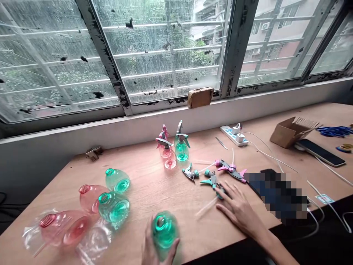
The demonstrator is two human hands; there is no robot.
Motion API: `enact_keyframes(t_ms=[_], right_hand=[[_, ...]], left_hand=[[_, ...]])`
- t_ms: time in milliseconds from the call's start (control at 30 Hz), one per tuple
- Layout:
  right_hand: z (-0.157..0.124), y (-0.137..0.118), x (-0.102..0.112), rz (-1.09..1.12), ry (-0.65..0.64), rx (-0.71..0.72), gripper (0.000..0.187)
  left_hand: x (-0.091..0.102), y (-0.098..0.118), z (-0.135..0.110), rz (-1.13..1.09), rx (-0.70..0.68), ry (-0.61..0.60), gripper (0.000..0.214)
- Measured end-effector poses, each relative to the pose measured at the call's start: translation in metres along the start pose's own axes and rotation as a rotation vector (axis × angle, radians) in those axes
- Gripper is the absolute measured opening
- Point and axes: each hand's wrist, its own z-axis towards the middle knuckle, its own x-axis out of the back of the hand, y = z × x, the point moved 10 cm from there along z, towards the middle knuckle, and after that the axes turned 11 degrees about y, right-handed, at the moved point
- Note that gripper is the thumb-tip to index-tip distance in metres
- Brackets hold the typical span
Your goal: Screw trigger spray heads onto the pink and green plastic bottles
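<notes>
My left hand (157,250) grips a green plastic bottle (164,230) without a top, at the table's near edge. My right hand (237,208) lies on the table with fingers stretched toward a green spray head (211,182) with a clear tube. Beside it lie a second green spray head (190,173) and two pink spray heads (231,170). Two assembled spray bottles, one pink (167,154) and one green (182,145), stand further back.
Loose green bottles (117,180) and pink bottles (64,226) lie at the left on clear wrap. A power strip (233,135), cables, a cardboard box (292,131) and a phone (321,151) sit at the right. A window sill runs behind the wooden table (143,191).
</notes>
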Motion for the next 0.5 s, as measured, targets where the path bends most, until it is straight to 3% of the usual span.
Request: enact_keyframes(t_ms=[100,200,333,500], right_hand=[[0.0,-0.009,-0.004,0.115,-0.046,-0.055,0.059],[0.001,-0.003,0.001,0.234,0.007,-0.17,0.061],[0.0,0.011,0.012,0.478,0.112,-0.307,0.043],[-0.004,0.024,0.021,0.606,0.131,-0.359,0.029]], left_hand=[[-0.052,0.021,-0.002,-0.112,-0.007,-0.209,0.094],[-0.073,0.035,0.002,-0.138,-0.018,-0.291,0.09],[-0.066,0.049,0.005,-0.205,-0.012,-0.297,0.091],[-0.048,0.055,0.008,-0.379,0.067,-0.245,0.076]])
